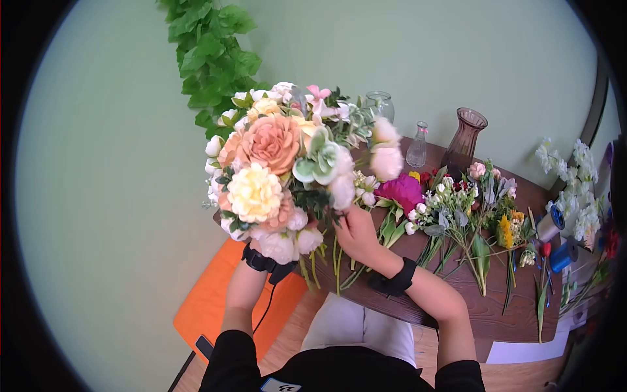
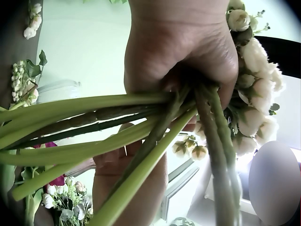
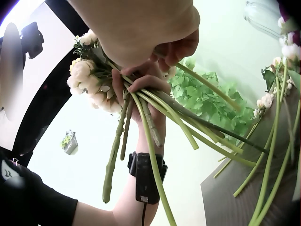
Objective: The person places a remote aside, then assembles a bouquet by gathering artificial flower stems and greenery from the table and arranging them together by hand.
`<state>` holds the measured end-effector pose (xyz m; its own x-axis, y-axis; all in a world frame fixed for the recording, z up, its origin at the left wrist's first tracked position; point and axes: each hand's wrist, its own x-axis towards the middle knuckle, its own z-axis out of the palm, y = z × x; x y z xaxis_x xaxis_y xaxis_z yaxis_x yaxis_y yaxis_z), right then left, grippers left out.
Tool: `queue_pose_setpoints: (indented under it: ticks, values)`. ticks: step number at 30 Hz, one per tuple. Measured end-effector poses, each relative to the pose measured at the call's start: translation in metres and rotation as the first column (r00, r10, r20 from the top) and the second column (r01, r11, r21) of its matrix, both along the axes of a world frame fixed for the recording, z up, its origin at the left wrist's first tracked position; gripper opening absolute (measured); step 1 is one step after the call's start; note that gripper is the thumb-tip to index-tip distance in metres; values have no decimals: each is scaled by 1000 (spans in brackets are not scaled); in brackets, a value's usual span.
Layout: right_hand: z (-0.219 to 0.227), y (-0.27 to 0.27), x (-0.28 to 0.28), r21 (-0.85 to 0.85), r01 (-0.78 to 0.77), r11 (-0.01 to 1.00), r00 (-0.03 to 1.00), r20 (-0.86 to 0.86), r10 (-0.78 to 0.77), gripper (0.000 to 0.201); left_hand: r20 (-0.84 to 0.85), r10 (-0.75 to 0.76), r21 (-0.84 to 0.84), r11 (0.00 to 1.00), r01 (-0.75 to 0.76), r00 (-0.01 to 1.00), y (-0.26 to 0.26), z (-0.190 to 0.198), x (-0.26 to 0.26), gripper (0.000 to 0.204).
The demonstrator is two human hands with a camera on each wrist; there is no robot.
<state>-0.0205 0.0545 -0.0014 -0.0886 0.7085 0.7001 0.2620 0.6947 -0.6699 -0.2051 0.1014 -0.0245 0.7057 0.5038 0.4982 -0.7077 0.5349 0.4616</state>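
My left hand (image 2: 181, 52) grips the gathered green stems (image 3: 160, 106) of a large bouquet of artificial flowers (image 1: 268, 144), raised over the table's left end. Peach roses, cream blooms, white peonies and pale green leaves fill the bouquet, hiding most of that hand in the head view. At the bouquet's right side, my right hand (image 1: 358, 236) has its fingers curled round a single green stem (image 3: 211, 87), close to the bundle. Pale pink blooms (image 1: 386, 153) stick out to the right above this hand.
Loose flowers, including a magenta peony (image 1: 401, 191), lie across the dark wooden table (image 1: 418, 307). Behind them stand a purple glass vase (image 1: 464, 140), a small clear vase (image 1: 417, 147) and a glass jar (image 1: 380, 103). Spools (image 1: 563, 255) are at the right; a green vine (image 1: 209, 52) hangs behind.
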Motion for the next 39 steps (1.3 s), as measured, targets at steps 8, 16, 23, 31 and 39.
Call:
queue_pose_setpoints:
  ticks: [8, 16, 23, 31, 39]
  values:
    - [4, -6, 1, 37, 4, 999, 997, 72, -7, 14, -28, 46, 14, 999, -45, 999, -10, -4, 3, 39]
    - [2, -10, -4, 88, 17, 996, 976, 213, -35, 15, -56, 82, 25, 996, -81, 995, -12, -2, 4, 38]
    - [24, -22, 3, -25, -22, 999, 971, 237, 27, 14, -89, 118, 37, 993, -115, 989, -12, 2, 5, 38]
    - [37, -16, 11, -159, -118, 980, 989, -102, 103, 18, -124, 158, 47, 987, -153, 980, -6, 10, 14, 38]
    - [50, -8, 17, 33, -190, 981, 974, -121, 193, 18, -146, 207, 67, 978, -199, 967, -4, 13, 24, 38]
